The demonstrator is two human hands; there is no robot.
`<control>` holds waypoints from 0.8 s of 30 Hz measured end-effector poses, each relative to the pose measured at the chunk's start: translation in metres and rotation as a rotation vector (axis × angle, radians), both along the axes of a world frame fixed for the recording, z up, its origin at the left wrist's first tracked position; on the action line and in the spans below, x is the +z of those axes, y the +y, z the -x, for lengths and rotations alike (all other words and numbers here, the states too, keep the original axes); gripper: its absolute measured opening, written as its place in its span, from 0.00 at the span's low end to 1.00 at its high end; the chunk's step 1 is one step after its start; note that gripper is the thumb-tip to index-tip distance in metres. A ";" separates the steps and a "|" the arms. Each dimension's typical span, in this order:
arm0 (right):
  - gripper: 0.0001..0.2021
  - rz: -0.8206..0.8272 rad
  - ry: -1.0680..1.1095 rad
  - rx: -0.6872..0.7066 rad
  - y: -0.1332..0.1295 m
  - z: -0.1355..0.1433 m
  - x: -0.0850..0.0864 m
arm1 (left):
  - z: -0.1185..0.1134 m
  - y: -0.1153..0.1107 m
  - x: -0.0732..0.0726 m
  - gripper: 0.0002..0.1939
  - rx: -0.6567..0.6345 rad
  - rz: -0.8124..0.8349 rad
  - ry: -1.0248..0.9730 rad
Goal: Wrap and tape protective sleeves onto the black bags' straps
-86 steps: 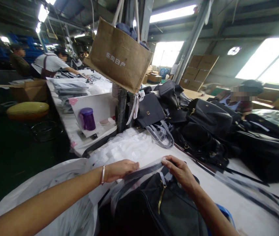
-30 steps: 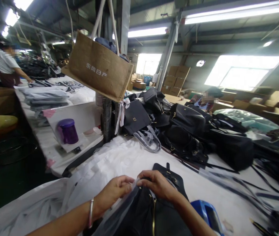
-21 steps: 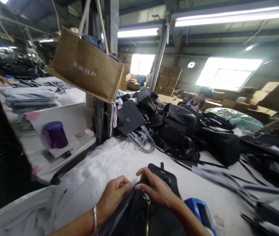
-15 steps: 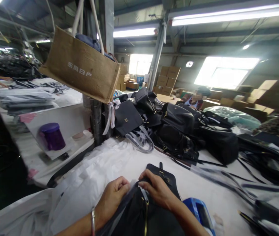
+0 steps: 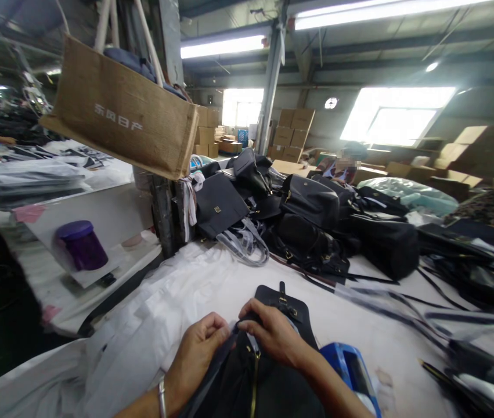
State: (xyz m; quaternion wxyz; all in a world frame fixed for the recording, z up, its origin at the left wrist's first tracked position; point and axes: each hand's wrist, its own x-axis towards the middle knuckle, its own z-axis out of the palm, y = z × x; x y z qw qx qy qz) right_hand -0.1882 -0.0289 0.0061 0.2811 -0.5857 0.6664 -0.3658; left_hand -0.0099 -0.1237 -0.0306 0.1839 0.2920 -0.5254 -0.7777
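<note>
1. My left hand (image 5: 203, 342) is pinched, thumb against fingers, on a dark strap (image 5: 217, 366) with clear film (image 5: 231, 327) showing at its end. If that film is slick, the strap could slide out.

2. My right hand (image 5: 273, 334) is pinched just beside it, seemingly on the same strap; its curled fingers partly hide what they have. Uneven pulling between my hands could tear or bunch the film.

3. The black bag (image 5: 279, 389) is right in front of me, bottom centre, under my right forearm, its lower part out of view. It looks soft, so a hard tug might make it sag or twist.

4. Its gold zip (image 5: 254, 383) runs down just below my fingertips. Loose film could snag on the pull.

5. White sheets (image 5: 151, 313) lie heaped beside my left hand; my bracelet (image 5: 162, 397) might catch and drag one.

6. A blue thing (image 5: 346, 366) sits on the white table (image 5: 395, 325), just beside my right forearm. Swinging that elbow outward could knock it.
</note>
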 end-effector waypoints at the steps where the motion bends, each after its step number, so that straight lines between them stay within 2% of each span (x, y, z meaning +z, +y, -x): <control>1: 0.07 0.014 -0.031 -0.008 0.002 0.002 -0.001 | 0.001 0.000 0.001 0.14 0.000 0.003 0.005; 4: 0.10 0.046 -0.177 -0.050 0.006 0.008 -0.007 | 0.003 -0.001 0.004 0.13 0.020 -0.001 0.012; 8: 0.07 0.065 -0.278 -0.062 0.006 0.013 -0.013 | 0.008 -0.002 0.005 0.12 0.049 0.029 0.012; 13: 0.06 0.019 -0.231 0.029 0.003 0.016 -0.007 | 0.016 -0.004 0.007 0.12 0.034 0.095 -0.031; 17: 0.07 -0.010 -0.118 0.092 0.004 0.024 0.002 | 0.021 -0.002 0.017 0.12 0.016 0.119 -0.063; 20: 0.08 0.000 -0.087 0.132 0.004 0.028 0.005 | 0.024 0.002 0.024 0.12 -0.061 0.100 -0.075; 24: 0.07 -0.016 -0.001 0.143 0.003 0.027 0.002 | 0.027 0.008 0.021 0.14 -0.121 0.089 -0.125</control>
